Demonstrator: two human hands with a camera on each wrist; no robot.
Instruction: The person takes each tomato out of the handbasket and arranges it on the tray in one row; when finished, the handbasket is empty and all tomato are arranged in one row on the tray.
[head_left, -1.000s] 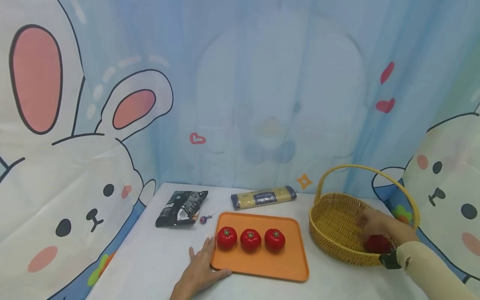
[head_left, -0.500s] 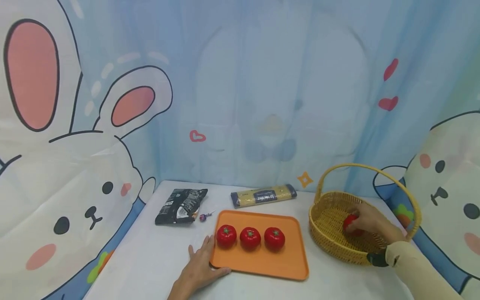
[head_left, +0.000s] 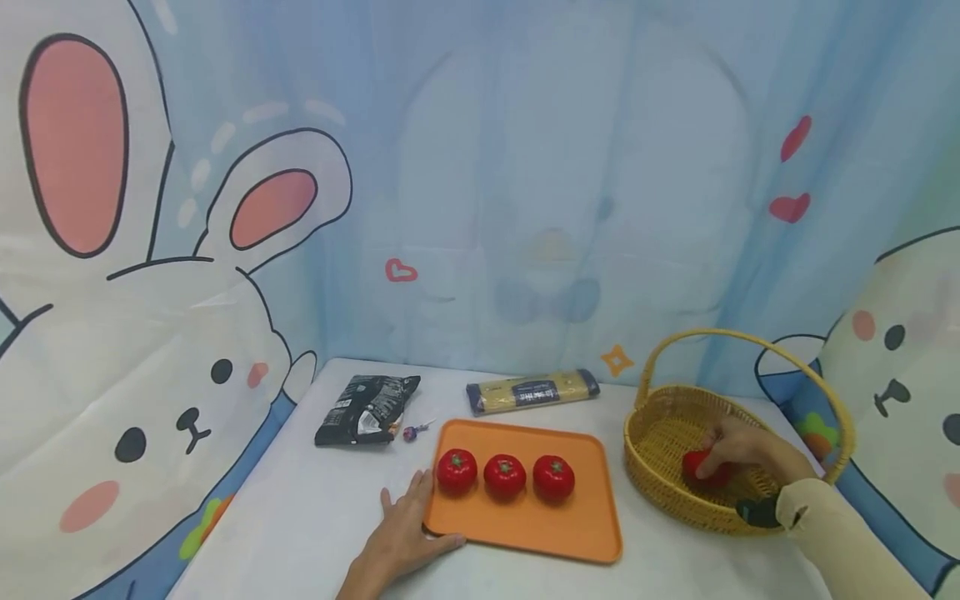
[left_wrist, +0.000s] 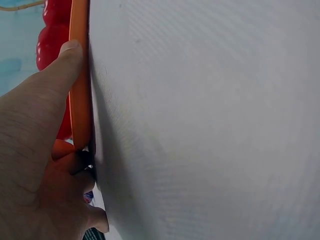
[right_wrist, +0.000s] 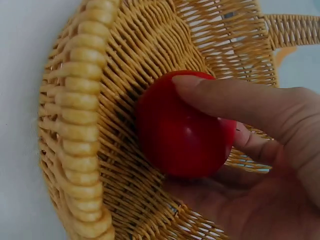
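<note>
My right hand (head_left: 735,450) reaches into the yellow wicker basket (head_left: 663,497) and grips a red tomato (right_wrist: 175,135) inside it. The right wrist view shows the thumb over the tomato's side and fingers round its far side. Three more red tomatoes, a left one (head_left: 457,472), a middle one (head_left: 505,477) and a right one (head_left: 553,478), sit in a row on the orange tray (head_left: 540,533). Around the tray's near left corner lies my left hand (head_left: 401,529), fingers straight along the left edge. Its thumb (left_wrist: 65,62) rests against the tray's near rim in the left wrist view.
A black snack bag (head_left: 367,410) and a small lollipop (head_left: 412,433) lie behind the left hand. Behind the tray is a yellow-and-blue packet (head_left: 532,392). The basket's tall handle (head_left: 738,333) arches over its opening. A printed curtain (head_left: 480,167) hangs behind the white table (head_left: 285,517).
My right hand has moved from the basket's near right side toward its middle, bringing the tomato with it. The left hand stays at the tray's corner.
</note>
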